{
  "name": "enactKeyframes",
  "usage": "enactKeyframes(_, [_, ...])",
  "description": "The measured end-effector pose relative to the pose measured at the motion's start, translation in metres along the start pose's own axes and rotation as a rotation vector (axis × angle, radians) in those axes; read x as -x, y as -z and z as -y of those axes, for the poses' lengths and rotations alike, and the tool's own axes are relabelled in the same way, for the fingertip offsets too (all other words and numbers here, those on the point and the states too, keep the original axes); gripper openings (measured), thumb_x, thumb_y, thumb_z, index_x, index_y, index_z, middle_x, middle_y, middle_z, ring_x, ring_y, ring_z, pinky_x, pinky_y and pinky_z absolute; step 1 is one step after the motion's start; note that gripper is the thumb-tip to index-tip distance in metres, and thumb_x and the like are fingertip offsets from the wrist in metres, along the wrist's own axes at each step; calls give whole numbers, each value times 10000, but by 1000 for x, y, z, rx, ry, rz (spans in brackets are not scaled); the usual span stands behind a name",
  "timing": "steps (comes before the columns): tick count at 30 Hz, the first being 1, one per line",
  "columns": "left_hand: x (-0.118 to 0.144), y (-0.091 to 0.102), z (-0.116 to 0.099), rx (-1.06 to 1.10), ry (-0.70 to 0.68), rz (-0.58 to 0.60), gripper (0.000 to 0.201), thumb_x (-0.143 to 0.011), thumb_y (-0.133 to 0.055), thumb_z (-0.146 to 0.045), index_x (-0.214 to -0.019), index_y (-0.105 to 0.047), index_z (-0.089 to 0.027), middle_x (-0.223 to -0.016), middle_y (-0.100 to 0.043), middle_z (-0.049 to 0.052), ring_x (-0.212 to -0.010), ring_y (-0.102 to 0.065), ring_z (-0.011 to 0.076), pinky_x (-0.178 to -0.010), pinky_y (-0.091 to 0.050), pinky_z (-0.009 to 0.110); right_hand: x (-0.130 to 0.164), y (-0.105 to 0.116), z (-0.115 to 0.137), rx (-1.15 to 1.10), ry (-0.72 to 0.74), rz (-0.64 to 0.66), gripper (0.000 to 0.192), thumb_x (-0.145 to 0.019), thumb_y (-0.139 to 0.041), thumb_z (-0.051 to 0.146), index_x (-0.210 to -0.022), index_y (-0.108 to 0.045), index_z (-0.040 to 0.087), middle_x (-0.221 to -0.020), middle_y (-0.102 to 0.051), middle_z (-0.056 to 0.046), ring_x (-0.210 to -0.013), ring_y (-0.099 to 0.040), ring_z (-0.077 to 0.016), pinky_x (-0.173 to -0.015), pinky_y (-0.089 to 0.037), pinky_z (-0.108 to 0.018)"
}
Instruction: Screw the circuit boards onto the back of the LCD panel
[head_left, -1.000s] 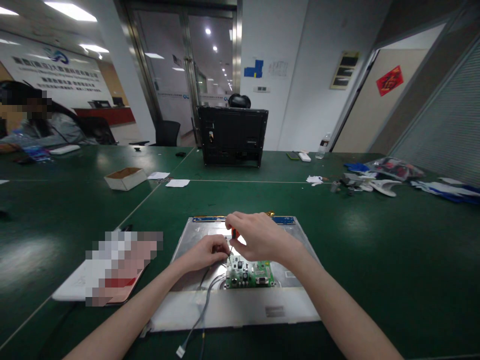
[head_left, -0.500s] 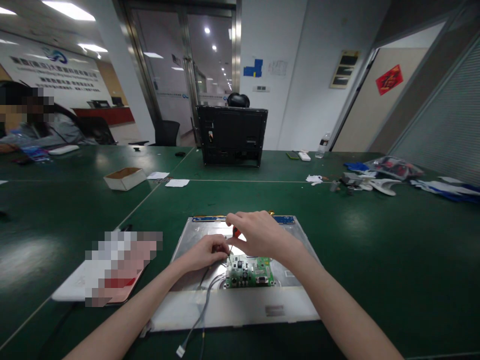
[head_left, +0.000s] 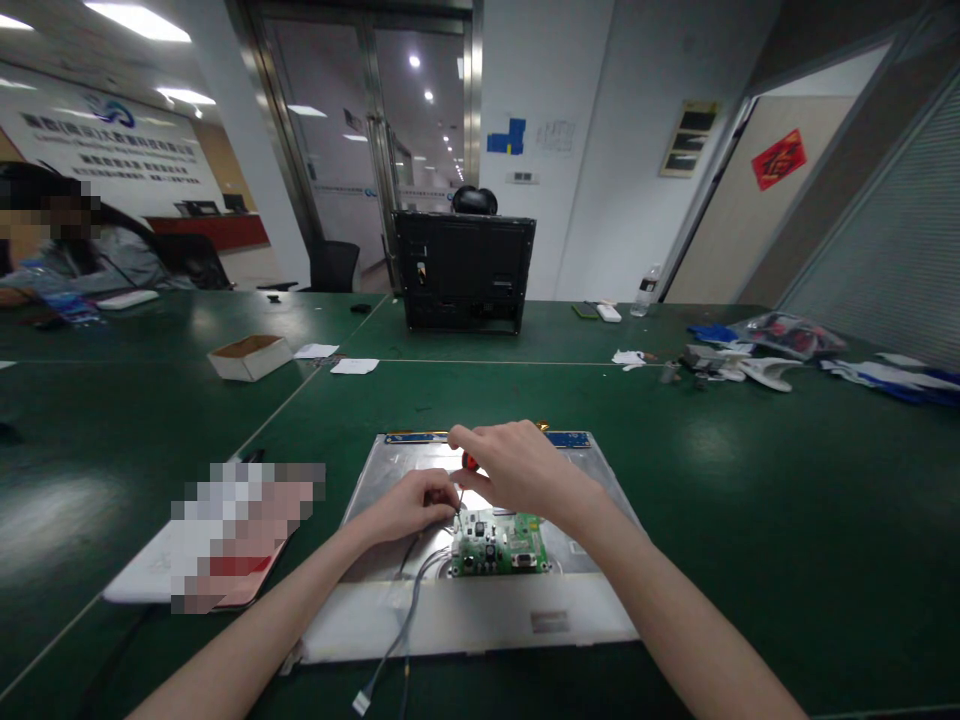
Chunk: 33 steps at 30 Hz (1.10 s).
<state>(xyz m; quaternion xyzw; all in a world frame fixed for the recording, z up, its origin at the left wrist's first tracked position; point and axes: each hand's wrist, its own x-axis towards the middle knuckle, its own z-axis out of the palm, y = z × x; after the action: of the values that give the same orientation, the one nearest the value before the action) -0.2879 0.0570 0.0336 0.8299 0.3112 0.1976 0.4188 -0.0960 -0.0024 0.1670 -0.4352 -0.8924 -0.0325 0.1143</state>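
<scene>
1. The right hand (head_left: pixel 517 470) is closed around a screwdriver (head_left: pixel 466 470) with a red-orange handle; only a bit of the handle shows under the curled fingers, and the thin shaft slants down toward the upper left corner of the circuit board (head_left: pixel 501 543).
2. The left hand (head_left: pixel 411 503) sits just left of the right hand, its fingertips pinched narrow at the lower end of the shaft, right at the board's corner. Whether they grip a screw or only steady the tip cannot be told.
3. The green circuit board lies just below both hands, flat on a silver metal panel (head_left: pixel 480 620) that rests on the green surface (head_left: pixel 750 520).
4. A grey cable (head_left: pixel 405 620) runs from under the left hand, down across the panel and over its near edge, ending in a small white connector (head_left: pixel 361 702) on the surface.
5. Left of the left forearm lies a flat white object (head_left: pixel 150 575), partly blurred out.
6. Well beyond the hands stands a black monitor (head_left: pixel 465 270), back facing this way; further left sits an open cardboard box (head_left: pixel 250 356).
7. Far to the right of the right hand lies a scatter of bags and small parts (head_left: pixel 750 360).
8. Another person (head_left: pixel 82 250) sits at the far left.
</scene>
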Motion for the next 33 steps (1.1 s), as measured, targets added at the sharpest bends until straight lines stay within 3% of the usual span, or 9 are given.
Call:
enactKeyframes(7, [-1, 1, -2, -22, -16, -3, 95, -732, -578, -139, -813, -627, -142, -720, -594, -7, -658, -518, 121, -609, -397, 211, 4, 4, 2, -54, 82, -30, 206, -806, -461, 237, -999, -471, 167, -997, -574, -75, -705, -524, -146, -500, -263, -256])
enactKeyframes(19, [1, 1, -5, -19, 40, 7, 105, -752, -567, -160, -841, -622, -155, -746, -616, 0, -677, -544, 131, -641, -426, 231, 0, 1, 1, 16, 12, -10, 159, -873, -475, 285, -1000, -477, 189, -857, -640, -29, -645, -543, -138, -491, -214, -268])
enactKeyframes(33, [0, 1, -1, -2, 3, 10, 131, -733, -568, -124, -844, -634, -145, -759, -620, 3, -691, -546, 133, -649, -420, 231, 3, 2, 2, -39, 50, -17, 185, -837, -441, 221, -1013, -475, 176, -924, -629, -50, -657, -532, -135, -500, -213, -270])
